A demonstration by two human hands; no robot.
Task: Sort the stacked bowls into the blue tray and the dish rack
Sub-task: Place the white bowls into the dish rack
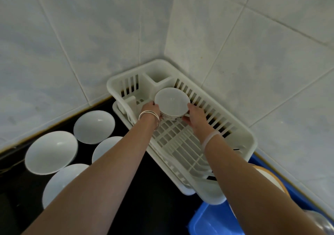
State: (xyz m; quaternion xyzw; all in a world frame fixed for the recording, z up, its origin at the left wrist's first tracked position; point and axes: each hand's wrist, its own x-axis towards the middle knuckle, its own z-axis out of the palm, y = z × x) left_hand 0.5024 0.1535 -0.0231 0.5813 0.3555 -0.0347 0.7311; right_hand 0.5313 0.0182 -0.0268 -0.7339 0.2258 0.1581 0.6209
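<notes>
I hold a small white bowl [171,102] with a patterned outside between both hands, over the far end of the cream plastic dish rack [240,133]. My left hand [151,109] grips its left side and my right hand [194,115] its right side. The bowl sits upright, slightly tilted toward me. Several larger white bowls [94,126] lie open side up on the black counter to the left. The blue tray [213,220] shows at the bottom right, partly hidden by my right arm.
The rack stands in the corner of two white tiled walls [271,53]. A bowl with an orange rim [271,178] sits in the blue tray behind my right forearm. A shiny metal object [323,222] shows at the lower right edge.
</notes>
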